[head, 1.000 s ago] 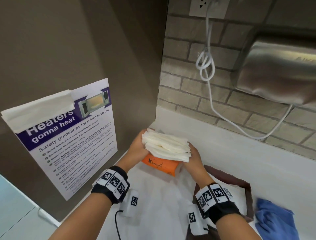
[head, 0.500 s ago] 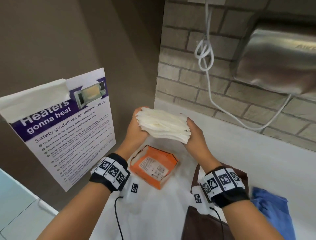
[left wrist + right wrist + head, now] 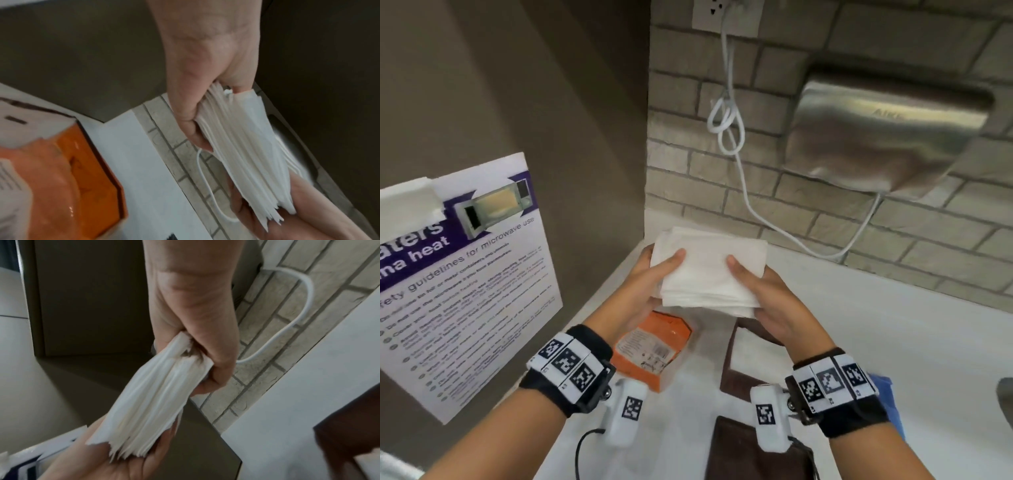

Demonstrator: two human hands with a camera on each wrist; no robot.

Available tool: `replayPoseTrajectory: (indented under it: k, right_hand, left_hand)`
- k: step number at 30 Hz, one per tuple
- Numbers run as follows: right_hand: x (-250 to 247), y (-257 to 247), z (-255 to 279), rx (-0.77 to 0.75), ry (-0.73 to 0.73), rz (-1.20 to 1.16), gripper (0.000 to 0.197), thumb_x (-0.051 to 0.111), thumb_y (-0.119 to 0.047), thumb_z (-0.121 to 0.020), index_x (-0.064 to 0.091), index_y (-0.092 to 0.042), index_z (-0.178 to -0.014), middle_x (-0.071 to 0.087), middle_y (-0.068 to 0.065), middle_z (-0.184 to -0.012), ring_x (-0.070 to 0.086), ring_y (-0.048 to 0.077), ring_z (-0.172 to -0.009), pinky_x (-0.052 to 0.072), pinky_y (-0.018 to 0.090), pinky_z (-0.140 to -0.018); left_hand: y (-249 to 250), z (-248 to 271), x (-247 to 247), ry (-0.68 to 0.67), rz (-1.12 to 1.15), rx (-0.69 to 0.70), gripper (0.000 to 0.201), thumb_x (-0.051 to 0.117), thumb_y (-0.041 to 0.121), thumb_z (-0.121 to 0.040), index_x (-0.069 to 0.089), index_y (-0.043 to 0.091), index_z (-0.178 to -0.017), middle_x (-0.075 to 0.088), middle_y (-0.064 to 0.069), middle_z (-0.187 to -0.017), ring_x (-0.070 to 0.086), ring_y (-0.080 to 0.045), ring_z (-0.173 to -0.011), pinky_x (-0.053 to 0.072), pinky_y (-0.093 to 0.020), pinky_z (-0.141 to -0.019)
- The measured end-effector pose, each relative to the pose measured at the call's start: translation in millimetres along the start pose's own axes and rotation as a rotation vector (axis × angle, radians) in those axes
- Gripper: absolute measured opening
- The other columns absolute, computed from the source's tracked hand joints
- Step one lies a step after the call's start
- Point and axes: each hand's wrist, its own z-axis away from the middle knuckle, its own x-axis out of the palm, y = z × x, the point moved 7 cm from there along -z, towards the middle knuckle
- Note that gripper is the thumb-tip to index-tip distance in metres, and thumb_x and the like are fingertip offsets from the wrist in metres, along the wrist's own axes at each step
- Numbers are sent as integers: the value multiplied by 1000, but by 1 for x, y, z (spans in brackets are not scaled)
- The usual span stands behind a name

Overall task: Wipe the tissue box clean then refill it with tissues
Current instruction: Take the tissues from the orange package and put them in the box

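Observation:
A thick white stack of tissues (image 3: 709, 270) hangs in the air above the white counter (image 3: 893, 342), held flat between both hands. My left hand (image 3: 654, 274) grips its left end with the thumb on top, and my right hand (image 3: 756, 287) grips its right end the same way. The stack's layered edge shows in the left wrist view (image 3: 246, 146) and the right wrist view (image 3: 148, 402). Below the hands lies the orange tissue packet (image 3: 650, 349), empty-looking and crumpled, also seen as an orange packet (image 3: 72, 186) in the left wrist view. A dark brown tissue box (image 3: 736, 346) sits under my right wrist.
A blue cloth (image 3: 887, 394) lies at the right on the counter. A steel hand dryer (image 3: 887, 137) and its white cord (image 3: 732, 137) hang on the brick wall behind. A microwave safety poster (image 3: 465, 274) leans on the left wall.
Both hands lifted the tissue stack off the orange packet, raised it and turned it flat. The packet stayed on the counter.

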Motion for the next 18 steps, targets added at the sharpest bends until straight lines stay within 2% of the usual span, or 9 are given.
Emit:
replayPoseTrajectory:
  k: [3,7,10,12,13,14,16,17,18]
  right_hand:
    - [-28,2,13,25,130,-5,53,63,-51,-81,56,-18,-122,70,7,-115,69,26,-102,57,44,-86]
    - [-80,10,38,38,389,29,73,68,-61,-71,53,-14,-124,69,8,-114,69,28,-98,56,47,-87]
    - [-111,16,60,56,560,131,64,60,-54,-83,45,-10,-127,61,3,-113,63,23,-96,53,36,-85]
    - [-126,22,76,81,652,242,60,53,-47,-90,36,-10,-134,52,3,-113,54,23,-98,45,32,-81]
    - [-131,26,81,103,682,289,60,51,-44,-92,32,-9,-136,51,6,-117,52,25,-101,43,32,-82]
    - [-136,31,86,121,700,328,59,50,-42,-93,30,-7,-137,51,10,-124,52,28,-107,43,33,-85]
    - [-139,43,87,162,705,386,58,47,-37,-96,26,-3,-137,47,19,-135,50,34,-118,41,36,-91]
    - [-138,50,85,194,698,422,56,45,-35,-97,25,-1,-137,45,22,-137,48,36,-121,40,36,-93]
    - [-137,56,82,217,683,464,55,43,-33,-98,25,1,-137,44,25,-138,47,37,-122,40,36,-93]
  left_hand:
    - [-10,2,34,8,-44,-35,57,61,40,-92,32,29,-140,61,-3,-126,63,-25,-114,57,-43,-83]
    - [-37,5,72,89,-104,-31,36,49,35,-99,26,32,-126,58,-4,-109,62,-23,-99,54,-42,-81]
    - [-56,9,95,102,-294,25,26,43,29,-102,24,26,-119,56,-6,-93,58,-19,-84,47,-37,-79]
    - [-71,14,110,79,-430,5,20,39,28,-103,25,21,-115,47,-1,-78,49,-12,-71,40,-29,-65]
    - [-81,15,114,63,-481,-32,19,38,30,-103,26,19,-113,43,0,-76,45,-11,-68,38,-28,-61]
    - [-89,15,116,45,-507,-75,20,39,31,-103,27,18,-112,42,0,-78,44,-10,-68,40,-28,-62]
    - [-104,14,117,11,-531,-155,25,41,35,-101,31,16,-114,45,0,-90,47,-11,-77,48,-35,-79]
    - [-109,13,117,-9,-569,-182,30,44,37,-101,32,15,-118,47,0,-98,49,-12,-85,47,-34,-88]
    - [-112,14,117,-35,-621,-196,37,46,38,-100,32,13,-123,47,-1,-107,49,-14,-94,43,-30,-89]
